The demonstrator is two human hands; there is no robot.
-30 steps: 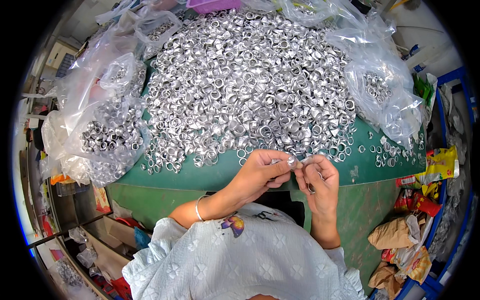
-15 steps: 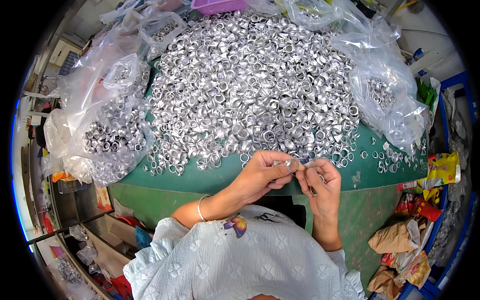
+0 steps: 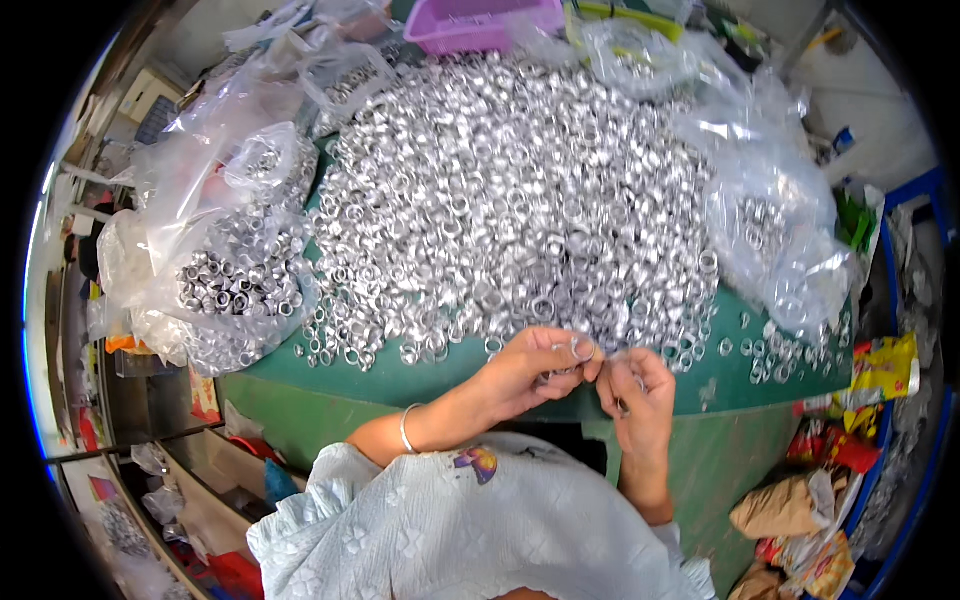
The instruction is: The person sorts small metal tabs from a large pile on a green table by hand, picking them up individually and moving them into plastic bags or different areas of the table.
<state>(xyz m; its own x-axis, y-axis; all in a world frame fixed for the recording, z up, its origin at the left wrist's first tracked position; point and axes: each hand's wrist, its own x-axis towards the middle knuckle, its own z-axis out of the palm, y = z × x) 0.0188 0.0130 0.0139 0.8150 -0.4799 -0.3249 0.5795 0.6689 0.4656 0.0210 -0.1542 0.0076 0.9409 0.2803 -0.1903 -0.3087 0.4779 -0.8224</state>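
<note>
A wide heap of silver metal rings (image 3: 510, 200) covers the green table (image 3: 400, 383). Just in front of its near edge, my two hands meet fingertip to fingertip. My left hand (image 3: 540, 372) is closed, with a silver ring (image 3: 581, 349) pinched between thumb and forefinger; more metal shows among its curled fingers. Close beside it, my right hand (image 3: 638, 385) is curled too, its thumb pressed to the fingers. A bit of ring metal shows inside that grip, partly hidden by the fingers.
Clear plastic bags of rings lie to the left (image 3: 240, 275) and right (image 3: 765, 235) of the heap. A purple basket (image 3: 480, 45) stands at the back. Small loose rings (image 3: 785, 355) lie at the table's right. Paper bags and packets (image 3: 785, 505) sit by a blue rack at lower right.
The whole view has shifted, so heap and hands sit lower and more of the purple basket shows. Both hands remain together, with the left still pinching its ring.
</note>
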